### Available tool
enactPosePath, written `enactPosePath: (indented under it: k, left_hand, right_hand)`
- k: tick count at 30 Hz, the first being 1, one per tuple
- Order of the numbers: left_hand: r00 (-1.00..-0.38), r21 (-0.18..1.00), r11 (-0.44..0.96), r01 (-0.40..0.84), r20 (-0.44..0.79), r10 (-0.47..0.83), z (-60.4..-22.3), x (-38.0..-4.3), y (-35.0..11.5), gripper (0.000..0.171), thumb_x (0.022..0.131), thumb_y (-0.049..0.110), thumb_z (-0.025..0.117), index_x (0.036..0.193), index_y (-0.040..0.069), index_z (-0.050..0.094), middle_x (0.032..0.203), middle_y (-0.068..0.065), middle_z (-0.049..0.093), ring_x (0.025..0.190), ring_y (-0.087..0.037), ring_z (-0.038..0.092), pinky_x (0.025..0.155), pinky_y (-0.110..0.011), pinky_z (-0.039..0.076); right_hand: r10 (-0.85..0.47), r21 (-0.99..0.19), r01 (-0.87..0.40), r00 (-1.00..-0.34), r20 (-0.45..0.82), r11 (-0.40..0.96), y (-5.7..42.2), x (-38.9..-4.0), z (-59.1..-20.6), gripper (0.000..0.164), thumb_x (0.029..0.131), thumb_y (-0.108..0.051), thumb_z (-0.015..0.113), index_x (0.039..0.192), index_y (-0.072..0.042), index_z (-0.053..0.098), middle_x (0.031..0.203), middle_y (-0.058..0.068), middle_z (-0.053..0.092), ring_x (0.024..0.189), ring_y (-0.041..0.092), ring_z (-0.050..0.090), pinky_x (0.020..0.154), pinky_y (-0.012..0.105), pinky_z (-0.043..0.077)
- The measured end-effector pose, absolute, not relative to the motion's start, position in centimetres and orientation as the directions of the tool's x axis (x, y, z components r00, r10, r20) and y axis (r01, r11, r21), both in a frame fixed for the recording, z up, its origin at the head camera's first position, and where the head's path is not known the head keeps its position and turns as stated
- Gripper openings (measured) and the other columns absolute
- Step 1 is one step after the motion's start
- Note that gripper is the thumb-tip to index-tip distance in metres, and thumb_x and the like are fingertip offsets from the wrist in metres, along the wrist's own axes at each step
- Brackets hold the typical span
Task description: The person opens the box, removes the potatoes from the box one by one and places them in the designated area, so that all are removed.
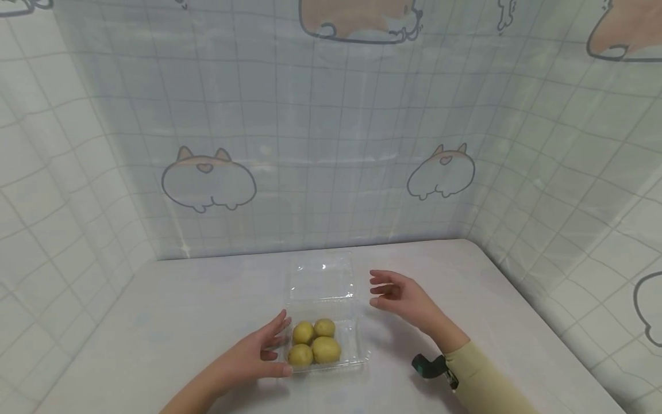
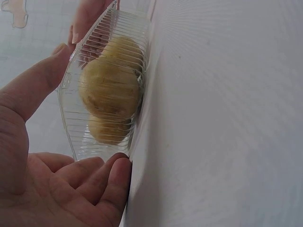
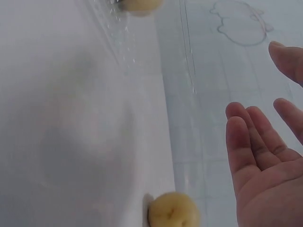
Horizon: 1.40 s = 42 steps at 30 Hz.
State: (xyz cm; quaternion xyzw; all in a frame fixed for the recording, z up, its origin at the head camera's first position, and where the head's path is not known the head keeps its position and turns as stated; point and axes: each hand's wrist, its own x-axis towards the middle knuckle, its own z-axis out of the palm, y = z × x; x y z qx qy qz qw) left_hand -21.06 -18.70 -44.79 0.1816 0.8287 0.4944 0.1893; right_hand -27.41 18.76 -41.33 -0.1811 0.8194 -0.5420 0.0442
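Observation:
A clear plastic clamshell box [image 1: 351, 345] stands on the table with its lid [image 1: 322, 279] folded back, away from me. Several yellow potatoes [image 1: 326, 349] sit in its base, toward the left side. My left hand [image 1: 253, 356] spans the box's left side, thumb at the front corner and fingers along the wall. In the left wrist view its relaxed fingers [image 2: 94, 175] are right at the ribbed plastic. Off to the right of the lid, my right hand [image 1: 403, 296] is raised above the table, fingers loosely bent, holding nothing.
Low in the right wrist view lies another potato [image 3: 173, 210], outside the box; the head view does not show it. A dark strapped device [image 1: 429, 366] sits at my right wrist. Curtains [image 1: 336, 172] with a grid and dog print enclose the white table [image 1: 196, 305].

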Motion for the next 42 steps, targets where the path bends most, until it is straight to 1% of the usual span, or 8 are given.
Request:
enactPosePath:
  k: [6,15,20,24,28,31,35,42]
  left_hand:
    - [-0.859,0.891,0.435,0.125,-0.122,0.497,-44.8,-21.0,-18.8,0.106,0.083,0.036,0.081,0.160,0.013,0.011,0.160,-0.012,0.028,0.132,-0.038,0.046,0.100,-0.047,0.048]
    - [-0.862,0.886,0.452,0.106,-0.145,0.487,-44.9,-21.1,-18.8,0.107,0.083,0.039,0.081,0.160,0.013,0.011,0.160,-0.012,0.028,0.134,-0.038,0.044,0.100,-0.048,0.048]
    - [-0.858,0.890,0.441,0.116,-0.134,0.496,-44.9,-21.2,-18.9,0.107,0.083,0.038,0.081,0.160,0.012,0.011,0.160,-0.013,0.028,0.135,-0.038,0.043,0.100,-0.046,0.048]
    - [-0.855,0.893,0.435,0.121,-0.129,0.502,-44.9,-21.2,-19.0,0.107,0.083,0.037,0.081,0.160,0.011,0.011,0.160,-0.013,0.027,0.135,-0.038,0.042,0.100,-0.045,0.048]
    - [-0.858,0.890,0.439,0.121,-0.128,0.498,-45.0,-21.2,-18.9,0.108,0.083,0.037,0.081,0.160,0.011,0.011,0.160,-0.013,0.027,0.135,-0.038,0.043,0.100,-0.045,0.048]
    - [-0.857,0.890,0.440,0.120,-0.131,0.498,-45.0,-21.2,-18.9,0.107,0.083,0.038,0.081,0.160,0.011,0.011,0.160,-0.013,0.027,0.134,-0.038,0.044,0.100,-0.047,0.048]
    - [-0.852,0.891,0.439,0.118,-0.136,0.505,-45.1,-21.3,-18.8,0.107,0.083,0.038,0.080,0.160,0.012,0.011,0.160,-0.013,0.026,0.134,-0.038,0.044,0.101,-0.048,0.047]
    - [-0.857,0.891,0.440,0.111,-0.139,0.497,-45.0,-21.2,-18.9,0.107,0.083,0.038,0.081,0.160,0.012,0.012,0.160,-0.013,0.027,0.135,-0.037,0.044,0.100,-0.047,0.048]
  right_hand:
    - [-0.410,-0.904,-0.271,-0.904,0.121,0.332,17.9,-26.9,-41.4,0.061,0.084,-0.030,0.081,0.139,-0.025,0.055,0.134,0.004,0.058,0.116,0.020,0.061,0.089,0.030,0.055]
    - [-0.499,-0.907,-0.317,-0.854,0.147,0.276,16.7,-26.3,-41.6,0.057,0.087,-0.022,0.078,0.139,-0.016,0.055,0.137,0.018,0.055,0.116,0.026,0.061,0.092,0.031,0.054]
    - [-0.515,-0.918,-0.305,-0.845,0.140,0.252,16.0,-25.9,-41.8,0.057,0.087,-0.019,0.079,0.138,-0.011,0.056,0.136,0.018,0.055,0.116,0.026,0.061,0.093,0.030,0.053]
    - [-0.525,-0.919,-0.301,-0.841,0.130,0.256,15.5,-25.8,-42.0,0.056,0.086,-0.019,0.079,0.137,-0.012,0.057,0.136,0.016,0.056,0.115,0.024,0.061,0.093,0.029,0.053]
    - [-0.530,-0.903,-0.318,-0.839,0.126,0.288,15.3,-25.7,-42.2,0.054,0.087,-0.022,0.078,0.136,-0.013,0.057,0.135,0.014,0.057,0.115,0.021,0.061,0.097,0.032,0.051]
    - [-0.533,-0.900,-0.324,-0.836,0.127,0.293,15.2,-25.6,-42.2,0.055,0.087,-0.022,0.078,0.136,-0.010,0.057,0.135,0.012,0.058,0.116,0.020,0.060,0.100,0.035,0.049]
    - [-0.551,-0.883,-0.358,-0.822,0.144,0.304,15.0,-25.5,-42.4,0.054,0.087,-0.020,0.078,0.136,-0.007,0.058,0.131,0.011,0.060,0.116,0.021,0.060,0.101,0.037,0.048]
    - [-0.595,-0.820,-0.454,-0.783,0.180,0.349,14.3,-25.6,-42.6,0.051,0.089,-0.028,0.077,0.133,-0.009,0.060,0.127,0.009,0.063,0.115,0.019,0.061,0.102,0.035,0.047]
